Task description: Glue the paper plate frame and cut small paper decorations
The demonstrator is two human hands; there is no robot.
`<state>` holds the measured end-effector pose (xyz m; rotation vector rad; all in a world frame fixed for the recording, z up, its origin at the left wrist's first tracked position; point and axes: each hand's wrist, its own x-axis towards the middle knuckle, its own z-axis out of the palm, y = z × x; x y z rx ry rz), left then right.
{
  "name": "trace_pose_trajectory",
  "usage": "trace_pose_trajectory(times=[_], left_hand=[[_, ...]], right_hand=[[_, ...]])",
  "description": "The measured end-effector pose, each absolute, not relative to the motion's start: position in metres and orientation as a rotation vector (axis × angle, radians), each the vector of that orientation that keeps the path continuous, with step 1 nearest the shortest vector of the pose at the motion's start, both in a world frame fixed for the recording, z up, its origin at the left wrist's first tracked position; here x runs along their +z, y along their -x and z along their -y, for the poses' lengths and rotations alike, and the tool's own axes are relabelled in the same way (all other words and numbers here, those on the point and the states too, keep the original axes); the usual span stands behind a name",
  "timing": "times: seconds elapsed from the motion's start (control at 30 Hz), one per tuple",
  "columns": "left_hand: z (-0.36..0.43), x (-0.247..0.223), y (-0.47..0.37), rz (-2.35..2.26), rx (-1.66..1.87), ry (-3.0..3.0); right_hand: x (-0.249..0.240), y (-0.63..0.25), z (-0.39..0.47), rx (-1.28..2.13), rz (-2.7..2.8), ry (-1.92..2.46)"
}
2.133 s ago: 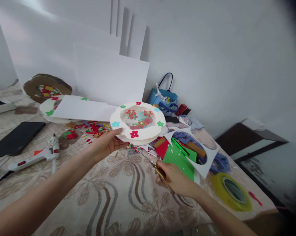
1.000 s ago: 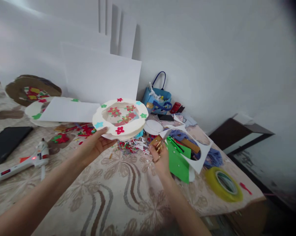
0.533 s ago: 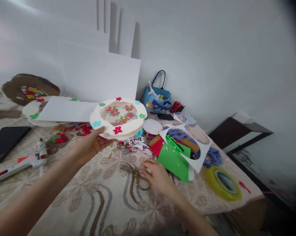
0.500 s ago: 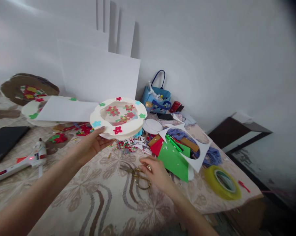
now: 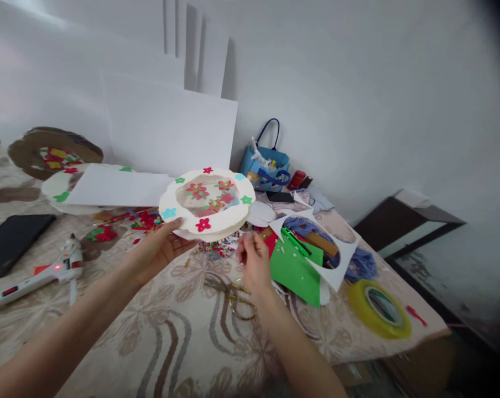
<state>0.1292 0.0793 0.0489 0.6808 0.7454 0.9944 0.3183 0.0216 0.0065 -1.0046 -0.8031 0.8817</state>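
Observation:
Pinched by its lower left edge, a scalloped white paper frame [image 5: 229, 222] is in my left hand [image 5: 161, 249]. Small red, green and blue flowers dot its rim, and its clear middle shows red flowers. My right hand [image 5: 253, 255] is raised just below the frame's right side with its fingers curled together; whether anything is between them is hidden. Gold-handled scissors [image 5: 232, 298] lie on the patterned tablecloth [image 5: 204, 354] beneath that wrist. Beyond both hands lies a heap of coloured paper scraps [image 5: 217, 249].
A glue gun [image 5: 51, 273] with a red light and a black tablet-like object [image 5: 15, 240] lie at left. To the right are green paper [image 5: 295, 271], a white cut-out sheet [image 5: 343, 260] and yellow tape [image 5: 378, 309] near the table edge. A blue bag [image 5: 260, 166] stands behind.
My right hand has let go of the scissors and moved up towards the frame, its fingers now curled. The scissors stay on the cloth. My left hand still holds the frame, slightly further right.

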Motion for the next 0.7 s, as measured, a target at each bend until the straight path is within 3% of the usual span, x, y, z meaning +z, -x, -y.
trace_pose_trajectory(times=[0.17,0.4,0.7], left_hand=[[-0.084,0.048,-0.123,-0.785,0.989,-0.647],[-0.083,0.044,-0.125,-0.764,0.962,-0.680],[-0.078,0.050,-0.123,-0.823,0.889,-0.621]], right_hand=[[0.007,-0.360,-0.026,0.640,0.629,1.051],[0.017,-0.365,-0.045,0.775,0.907,1.221],[0.020,-0.353,-0.064,0.859,0.857,1.041]])
